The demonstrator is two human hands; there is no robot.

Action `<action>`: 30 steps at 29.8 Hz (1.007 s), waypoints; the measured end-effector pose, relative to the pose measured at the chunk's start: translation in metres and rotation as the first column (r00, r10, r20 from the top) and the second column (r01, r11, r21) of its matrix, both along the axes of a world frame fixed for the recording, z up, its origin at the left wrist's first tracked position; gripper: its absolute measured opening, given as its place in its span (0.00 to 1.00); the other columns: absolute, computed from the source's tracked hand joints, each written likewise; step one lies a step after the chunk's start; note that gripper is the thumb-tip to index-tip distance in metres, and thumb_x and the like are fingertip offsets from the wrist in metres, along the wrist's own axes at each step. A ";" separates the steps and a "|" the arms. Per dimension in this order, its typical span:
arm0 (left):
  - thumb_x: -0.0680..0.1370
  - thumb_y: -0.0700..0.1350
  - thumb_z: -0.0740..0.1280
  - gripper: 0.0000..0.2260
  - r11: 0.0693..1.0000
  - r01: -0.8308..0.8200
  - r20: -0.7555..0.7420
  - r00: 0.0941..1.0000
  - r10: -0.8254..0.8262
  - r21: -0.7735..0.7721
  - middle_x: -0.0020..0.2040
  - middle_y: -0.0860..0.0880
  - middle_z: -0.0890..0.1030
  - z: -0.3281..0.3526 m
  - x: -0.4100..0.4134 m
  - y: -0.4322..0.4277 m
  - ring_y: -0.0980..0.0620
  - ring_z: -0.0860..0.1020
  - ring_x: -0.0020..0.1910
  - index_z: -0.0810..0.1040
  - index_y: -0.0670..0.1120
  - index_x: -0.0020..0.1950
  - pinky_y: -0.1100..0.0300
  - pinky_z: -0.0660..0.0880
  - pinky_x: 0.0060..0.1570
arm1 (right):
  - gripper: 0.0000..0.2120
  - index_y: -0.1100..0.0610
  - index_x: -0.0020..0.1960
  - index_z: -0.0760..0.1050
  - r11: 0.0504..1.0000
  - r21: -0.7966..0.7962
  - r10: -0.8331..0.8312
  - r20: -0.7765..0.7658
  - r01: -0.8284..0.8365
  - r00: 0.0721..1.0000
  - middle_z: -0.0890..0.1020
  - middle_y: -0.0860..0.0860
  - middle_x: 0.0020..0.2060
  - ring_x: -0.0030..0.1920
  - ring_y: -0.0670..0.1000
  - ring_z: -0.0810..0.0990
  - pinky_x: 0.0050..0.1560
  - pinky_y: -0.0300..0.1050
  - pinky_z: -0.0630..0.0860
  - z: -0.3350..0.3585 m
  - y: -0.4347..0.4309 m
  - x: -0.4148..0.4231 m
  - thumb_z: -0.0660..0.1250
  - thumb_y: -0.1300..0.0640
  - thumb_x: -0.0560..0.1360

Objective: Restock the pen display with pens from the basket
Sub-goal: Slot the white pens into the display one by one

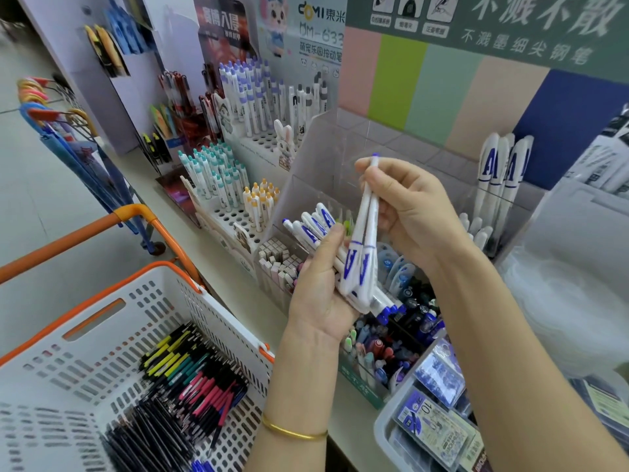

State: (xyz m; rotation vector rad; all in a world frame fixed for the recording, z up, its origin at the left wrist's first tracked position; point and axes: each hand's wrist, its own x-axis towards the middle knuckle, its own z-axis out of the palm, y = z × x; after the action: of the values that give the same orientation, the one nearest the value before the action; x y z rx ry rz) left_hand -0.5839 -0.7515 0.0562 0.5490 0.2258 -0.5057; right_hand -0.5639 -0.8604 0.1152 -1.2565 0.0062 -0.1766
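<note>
Two white pens (363,240) with blue lettering are held up near their top ends by the right hand (412,212). The thumb and first fingers pinch the barrels, and the other fingers curl loosely behind. The pens' lower ends dip into a bundle of matching pens (309,231) gripped by the left hand (316,298), whose fingers wrap under it while the thumb lies across the top. Both hands are in front of the clear plastic display box (340,137). More of the same pens stand upright (500,178) in a compartment at its back right.

I'd say these pens will handle easily. They look like light, stiff plastic tubes with smooth, glossy barrels that fatten toward one end, so they won't bend, though a loose handful could slide and fan out. The safest hold is probably a pinch on the barrel just below the top, with the pens hanging straight so they drop into a slot upright. The blue tip poking above the right fingers may be a cap or a clicker; it is too blurred to tell.

The white basket (102,335) sits low on the left. It is perforated hard plastic with an orange rim, and it holds slim pens (190,379) in black, pink, yellow and teal lying in heaps. They look thinner and more matte than the white ones.
</note>
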 end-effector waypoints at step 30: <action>0.68 0.55 0.68 0.27 0.974 -0.222 0.022 0.975 0.221 0.036 0.55 0.39 0.81 0.009 0.004 -0.003 0.45 0.82 0.49 0.76 0.38 0.60 0.51 0.81 0.48 | 0.05 0.65 0.41 0.78 0.416 -0.601 -0.148 0.696 0.683 0.703 0.81 0.55 0.42 0.44 0.48 0.77 0.45 0.41 0.75 -0.039 0.016 -0.054 0.72 0.72 0.69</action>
State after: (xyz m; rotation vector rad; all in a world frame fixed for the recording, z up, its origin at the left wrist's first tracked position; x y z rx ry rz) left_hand -0.5802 -0.7543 0.0655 0.5573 0.2765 -0.2799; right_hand -0.6175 -0.8440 0.0759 -2.1385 -0.2875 -1.1555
